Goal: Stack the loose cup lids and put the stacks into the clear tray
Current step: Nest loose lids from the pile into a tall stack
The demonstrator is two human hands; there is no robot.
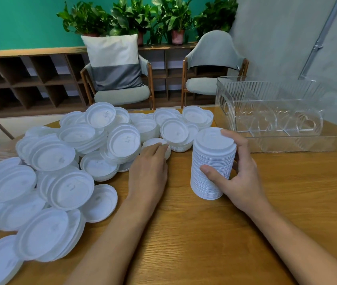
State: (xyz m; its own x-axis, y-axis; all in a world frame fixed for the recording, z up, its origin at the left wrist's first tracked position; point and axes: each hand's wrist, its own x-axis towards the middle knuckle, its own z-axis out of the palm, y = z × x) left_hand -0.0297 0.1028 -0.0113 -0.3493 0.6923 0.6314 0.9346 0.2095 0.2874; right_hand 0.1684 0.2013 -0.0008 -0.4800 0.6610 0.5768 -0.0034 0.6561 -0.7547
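Nearest you, at the lower left, loose lids (pixel 46 233) spill over the near edge of the wooden table (pixel 194 239). The white heap runs from there along your left side to the far edge. Most of them lie hollow side up and overlap one another, some in short leaning stacks.

Your left hand (pixel 149 161) lies palm down at the heap's edge, with its fingers stretched flat over a small lid (pixel 153 141).

Your right hand (pixel 239 182) grips the tall stack of lids (pixel 210 161), which stands upright on the table. The thumb presses the near side and the fingers curl round the far side up to the top rim.

The clear tray (pixel 266 93) sits at the far right of the table, just beyond and to the right of that stack. It has ribbed walls and inner dividers with heart cut-outs. Its near wall stands between the stack and the compartments. A short stack from the heap lies close to the tray's left corner.

Past the table stand two grey armchairs (pixel 210 58), the left one holding a white and grey cushion (pixel 112 58). Behind them a low wooden shelf unit (pixel 29 79) carries potted plants (pixel 143 15).
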